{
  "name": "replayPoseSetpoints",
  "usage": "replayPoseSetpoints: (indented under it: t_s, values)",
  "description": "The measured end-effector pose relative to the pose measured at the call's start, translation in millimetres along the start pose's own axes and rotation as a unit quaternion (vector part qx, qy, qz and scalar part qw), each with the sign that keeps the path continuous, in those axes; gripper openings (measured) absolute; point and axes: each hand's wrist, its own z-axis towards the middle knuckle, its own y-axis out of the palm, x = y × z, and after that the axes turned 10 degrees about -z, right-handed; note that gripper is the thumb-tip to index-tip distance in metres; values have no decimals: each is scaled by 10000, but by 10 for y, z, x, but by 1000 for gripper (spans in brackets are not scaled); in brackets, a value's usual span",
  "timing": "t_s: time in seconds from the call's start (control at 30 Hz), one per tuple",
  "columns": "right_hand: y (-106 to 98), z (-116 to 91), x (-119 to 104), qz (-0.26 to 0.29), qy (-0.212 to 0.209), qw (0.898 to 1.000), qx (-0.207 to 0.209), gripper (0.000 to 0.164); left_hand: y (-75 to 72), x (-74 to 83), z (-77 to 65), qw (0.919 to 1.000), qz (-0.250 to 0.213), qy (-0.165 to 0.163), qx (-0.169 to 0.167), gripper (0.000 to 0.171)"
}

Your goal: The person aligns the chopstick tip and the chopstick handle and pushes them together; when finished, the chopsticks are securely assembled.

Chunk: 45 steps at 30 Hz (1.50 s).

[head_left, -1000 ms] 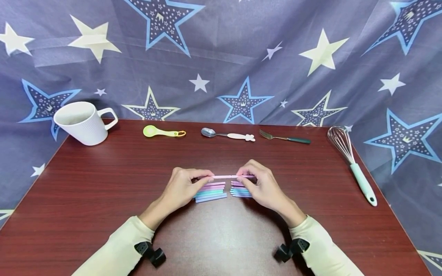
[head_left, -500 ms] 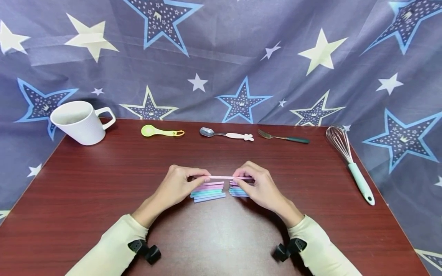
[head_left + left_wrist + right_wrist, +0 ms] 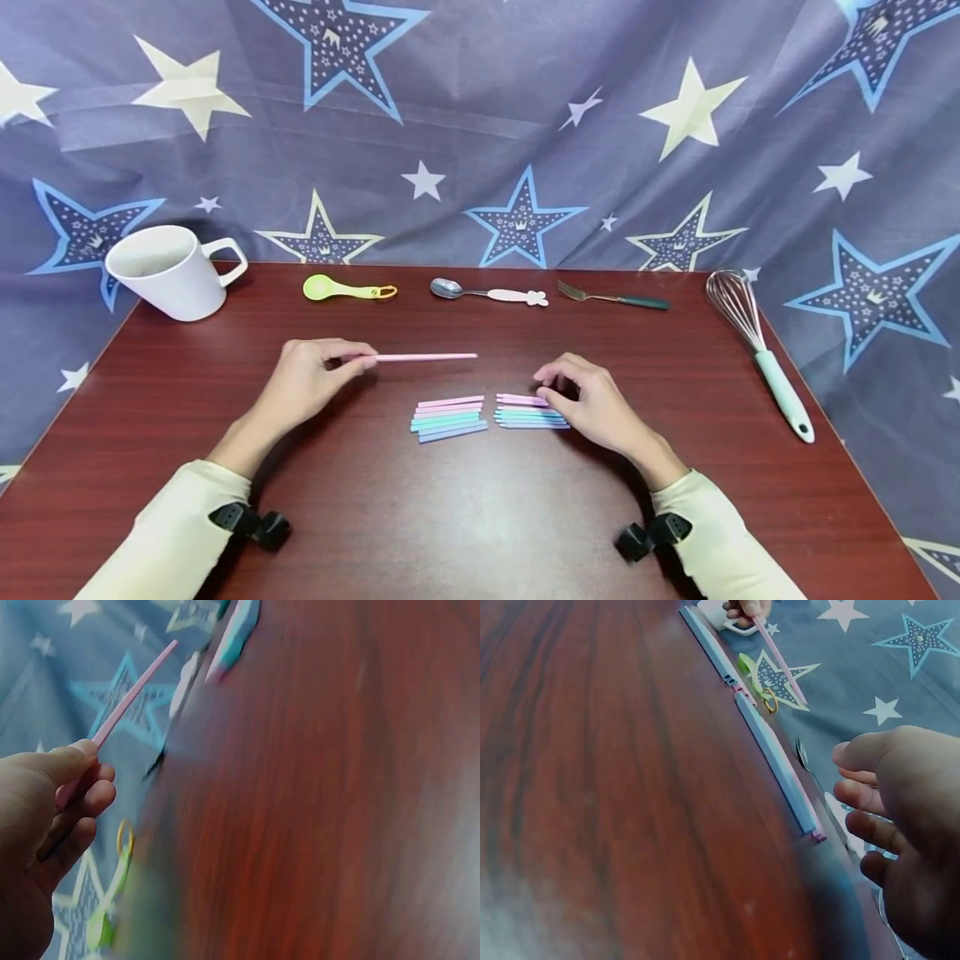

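Observation:
My left hand (image 3: 318, 375) pinches one end of a thin pink stick (image 3: 427, 357) between thumb and fingers. The stick points right, held above the table in the head view; in the left wrist view the same pink stick (image 3: 139, 690) slants up and away from the fingertips. My right hand (image 3: 588, 400) holds nothing, its fingers loosely bent beside the right-hand row of short sticks (image 3: 528, 413). A second row of short sticks (image 3: 450, 418) lies to its left. Both rows run from pink through teal to blue.
Along the back of the dark red table stand or lie a white mug (image 3: 176, 273), a green measuring spoon (image 3: 341, 288), a spoon with a white handle (image 3: 487, 292) and a fork with a green handle (image 3: 615, 297). A whisk (image 3: 761, 350) lies at the right, before a starry cloth (image 3: 480, 108).
Both hands gripped the pink stick above the rows. The right hand has let go and shifted slightly right, while the left has carried the stick left and away from the body.

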Motion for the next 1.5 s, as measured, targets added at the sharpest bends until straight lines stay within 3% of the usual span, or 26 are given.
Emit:
replayPoseSetpoints:
  t_s: [0.2,0.47,0.73,1.0,1.27,1.5]
  values:
    - [32,-13,43,-141,6,9997,-189,15,-214,-291,-17,9983,224,-257,479,12]
    - [77,-38,49,-192,-58,9996,-212,16,-351,-574,36,9959,322,-586,602,10]
    - [97,-38,44,-305,-61,9990,-321,13,-362,-776,38,9942,337,-820,611,9]
    - [93,-54,41,-391,-141,9988,-246,11,-309,-901,76,9952,480,-703,489,11]
    - [95,-58,48,-450,-108,9987,-232,12,-288,-941,94,9949,525,-796,343,17]
    - [104,-60,52,-462,-31,9985,-299,12,-251,-618,135,9921,184,-1189,365,24]
